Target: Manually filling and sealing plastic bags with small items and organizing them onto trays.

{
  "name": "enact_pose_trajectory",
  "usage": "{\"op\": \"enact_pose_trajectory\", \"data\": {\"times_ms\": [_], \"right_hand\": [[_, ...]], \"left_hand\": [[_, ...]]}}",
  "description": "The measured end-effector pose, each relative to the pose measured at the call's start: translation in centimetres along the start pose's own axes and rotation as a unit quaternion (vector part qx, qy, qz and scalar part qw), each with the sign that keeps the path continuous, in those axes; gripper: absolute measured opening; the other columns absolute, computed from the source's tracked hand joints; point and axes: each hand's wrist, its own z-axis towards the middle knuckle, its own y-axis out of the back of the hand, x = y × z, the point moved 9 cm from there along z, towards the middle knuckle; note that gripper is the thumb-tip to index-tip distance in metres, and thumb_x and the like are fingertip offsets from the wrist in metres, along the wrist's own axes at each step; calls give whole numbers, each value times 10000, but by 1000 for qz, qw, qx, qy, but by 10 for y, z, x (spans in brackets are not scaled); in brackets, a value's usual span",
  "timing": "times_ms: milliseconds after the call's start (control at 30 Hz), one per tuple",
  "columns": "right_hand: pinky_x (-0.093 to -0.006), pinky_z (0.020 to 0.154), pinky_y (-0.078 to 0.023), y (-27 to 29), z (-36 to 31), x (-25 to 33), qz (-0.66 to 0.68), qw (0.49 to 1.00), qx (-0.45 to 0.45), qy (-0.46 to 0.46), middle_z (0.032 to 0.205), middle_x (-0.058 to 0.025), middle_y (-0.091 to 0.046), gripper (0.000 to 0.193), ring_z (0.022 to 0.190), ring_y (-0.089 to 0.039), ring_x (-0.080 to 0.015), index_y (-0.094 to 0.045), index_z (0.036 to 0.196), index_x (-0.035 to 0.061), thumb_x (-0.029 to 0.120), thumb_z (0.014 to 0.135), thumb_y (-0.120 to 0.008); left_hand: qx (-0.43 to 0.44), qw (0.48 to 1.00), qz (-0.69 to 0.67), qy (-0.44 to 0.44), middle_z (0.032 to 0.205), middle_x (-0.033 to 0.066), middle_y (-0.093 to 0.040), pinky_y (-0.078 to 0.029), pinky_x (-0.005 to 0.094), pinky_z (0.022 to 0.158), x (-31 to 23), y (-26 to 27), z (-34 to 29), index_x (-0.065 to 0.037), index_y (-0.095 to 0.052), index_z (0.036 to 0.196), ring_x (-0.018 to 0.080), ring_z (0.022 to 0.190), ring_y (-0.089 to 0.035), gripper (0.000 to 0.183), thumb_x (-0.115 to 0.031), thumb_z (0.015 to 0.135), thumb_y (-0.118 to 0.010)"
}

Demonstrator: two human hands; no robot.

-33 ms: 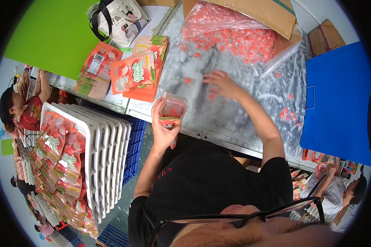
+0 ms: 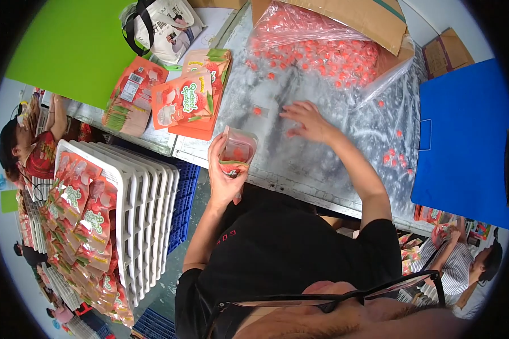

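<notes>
My left hand (image 2: 225,169) grips a packaging pouch (image 2: 243,144) near the table's front edge; its mouth looks spread, and red pieces show through it. Over the table to the right, my right hand (image 2: 310,121) is open with fingers apart and slightly blurred. A small red wrapped sweet lies by its thumb, partly covered. Another wrapped sweet (image 2: 257,111) lies left of that hand. At the back, a large clear plastic bag (image 2: 300,33) spills many red wrapped sweets (image 2: 345,59) onto the table (image 2: 266,152).
Printed pouches (image 2: 181,101) lie stacked at the table's left, beside a white tote bag (image 2: 167,31). Stacked white crates (image 2: 144,209) with filled pouches stand at my left. A blue board (image 2: 464,141) borders the right side, near several loose sweets (image 2: 398,158). Co-workers sit on both sides.
My right hand has shifted slightly to the right, and its thumb now partly covers the sweet beside it. The left hand and pouch stay in place.
</notes>
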Motion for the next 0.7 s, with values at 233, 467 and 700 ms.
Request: {"op": "enact_pose_trajectory", "data": {"times_ms": [233, 467, 700], "right_hand": [[-550, 1139, -283, -4, -43, 48, -60, 996, -63, 34, 1391, -27, -541, 335, 1333, -444, -252, -705, 1150, 197, 285, 829, -738], [-480, 1039, -376, 14, -67, 49, -3, 988, -154, 6, 1160, -35, -626, 250, 1153, -553, -260, -692, 1063, 146, 214, 827, -735], [-388, 761, -500, 15, -99, 37, -66, 966, -238, -74, 961, -59, -634, 173, 878, -618, -256, -688, 964, 92, 127, 804, -745]], "left_hand": [[44, 996, -70, -32, 1466, 210, -392, -342, 451, 1138, -15, -23, 14, -42, -434, 1404, 356, 1374, -407, 837, 18, 609, -689], [32, 972, -153, -176, 1479, 203, -390, -335, 462, 1146, -54, -27, 15, -35, -408, 1415, 347, 1391, -395, 859, -34, 647, -793], [41, 989, -123, -77, 1462, 200, -371, -345, 434, 1135, -19, -47, 10, -33, -384, 1425, 336, 1377, -394, 881, -1, 638, -778]]}}
